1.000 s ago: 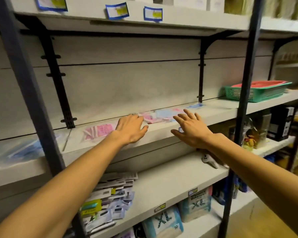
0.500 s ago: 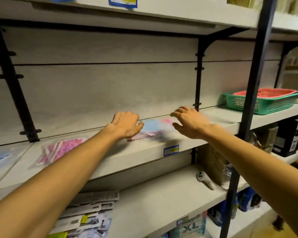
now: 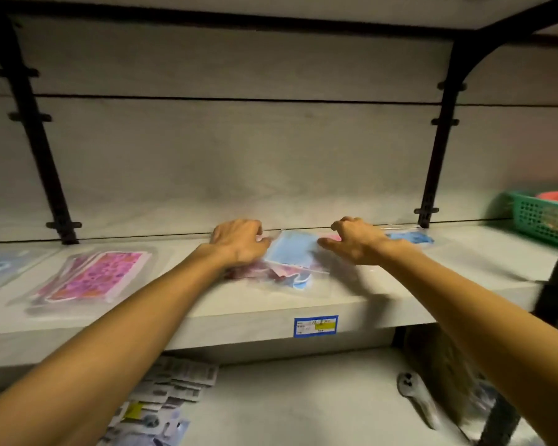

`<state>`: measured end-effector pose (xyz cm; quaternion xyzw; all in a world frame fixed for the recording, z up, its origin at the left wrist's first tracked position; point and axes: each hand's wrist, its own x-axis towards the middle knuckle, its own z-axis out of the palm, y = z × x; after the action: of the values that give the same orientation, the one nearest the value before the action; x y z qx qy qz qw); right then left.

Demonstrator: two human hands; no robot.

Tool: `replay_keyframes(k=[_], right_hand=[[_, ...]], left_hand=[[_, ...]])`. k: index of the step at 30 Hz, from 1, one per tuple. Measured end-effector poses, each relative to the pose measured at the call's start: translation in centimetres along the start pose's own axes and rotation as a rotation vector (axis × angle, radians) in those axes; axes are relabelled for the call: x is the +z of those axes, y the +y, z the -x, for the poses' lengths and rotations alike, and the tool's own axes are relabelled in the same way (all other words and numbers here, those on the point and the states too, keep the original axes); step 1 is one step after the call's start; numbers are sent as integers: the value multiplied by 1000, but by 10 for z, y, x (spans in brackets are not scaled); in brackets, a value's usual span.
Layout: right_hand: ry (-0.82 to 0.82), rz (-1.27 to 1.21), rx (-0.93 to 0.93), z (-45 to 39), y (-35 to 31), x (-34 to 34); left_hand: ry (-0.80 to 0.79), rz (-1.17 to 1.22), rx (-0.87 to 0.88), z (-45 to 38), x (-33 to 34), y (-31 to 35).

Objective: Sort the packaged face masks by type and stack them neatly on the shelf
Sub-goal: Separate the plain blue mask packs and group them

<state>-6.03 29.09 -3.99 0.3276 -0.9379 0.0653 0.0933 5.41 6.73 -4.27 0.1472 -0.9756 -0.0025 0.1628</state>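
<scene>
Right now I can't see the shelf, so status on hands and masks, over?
Both hands, left hand and right hand, on mixed mask pile. Pink mask stack sorted left. Nothing in the way.

A shop stockroom or retail storage area is indicated; grey shelf boards [image 3: 303, 304] are carried on black slotted uprights [image 3: 438, 149]; a blue-bordered price label [image 3: 315, 325] is stuck to the shelf edge; packaged face masks [image 3: 94, 276] are laid flat in clear wrappers; carded goods [image 3: 171, 384] are heaped on the board below; a green mesh basket [image 3: 540, 217] is kept at the right.
</scene>
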Motion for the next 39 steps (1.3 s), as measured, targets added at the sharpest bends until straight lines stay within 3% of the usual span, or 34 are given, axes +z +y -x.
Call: replay_keyframes(k=[5, 9, 12, 15, 17, 22, 24, 26, 31, 35, 39], right_hand=[[160, -406, -74, -18, 22, 9], [147, -498, -108, -31, 37, 19], [180, -591, -97, -45, 36, 21], [221, -618, -92, -55, 30, 31], [212, -624, -99, -54, 29, 39], [-100, -821, -136, -46, 34, 45], [-154, -701, -161, -46, 32, 43], [-137, -533, -187, -46, 29, 41], [-75, -535, -137, -44, 30, 35], [-55, -723, -91, -45, 33, 34], [119, -808, -71, -55, 39, 32]], left_hand=[[-31, 64, -108, -14, 21, 20], [-118, 109, -182, -24, 22, 23], [-163, 308, -244, -25, 20, 14], [-46, 538, -305, -23, 23, 2], [52, 524, -315, -21, 26, -4], [234, 331, -384, -20, 33, -22], [259, 391, -439, -21, 35, -27], [304, 440, -487, -20, 37, -29], [409, 499, -499, -15, 38, -28], [467, 538, -505, -13, 33, -26], [465, 769, -563, -13, 28, -22]])
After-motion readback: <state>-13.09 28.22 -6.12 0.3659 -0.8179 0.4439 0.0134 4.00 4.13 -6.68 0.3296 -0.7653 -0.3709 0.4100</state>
